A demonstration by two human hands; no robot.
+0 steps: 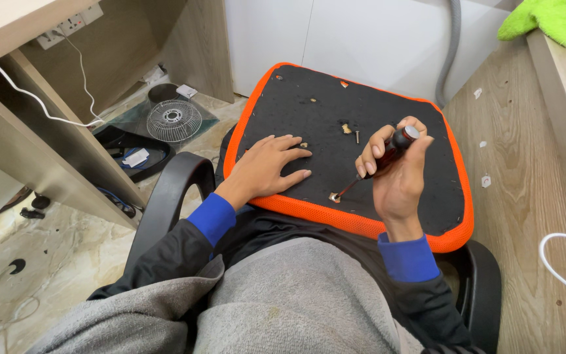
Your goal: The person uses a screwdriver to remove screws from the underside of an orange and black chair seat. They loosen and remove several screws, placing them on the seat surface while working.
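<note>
Right hand [397, 172] grips screwdriver [381, 159] on seat cushion [388, 124].

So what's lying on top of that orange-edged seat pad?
On the seat pad: a loose screw, the flat left hand, and the screwdriver in the right hand. Under the palm is hidden.

Black seat cushion [309, 111] with orange mesh edge, centre frame; blue cuffs [212, 216]; lime-green cloth [551, 19] upper right; grey hose [452, 46].

Pale marbled floor [67, 262] lies at left under a wooden desk [47, 151]. White cabinet doors [335, 39] stand far; wooden boards [532, 196] fill the right.
</note>
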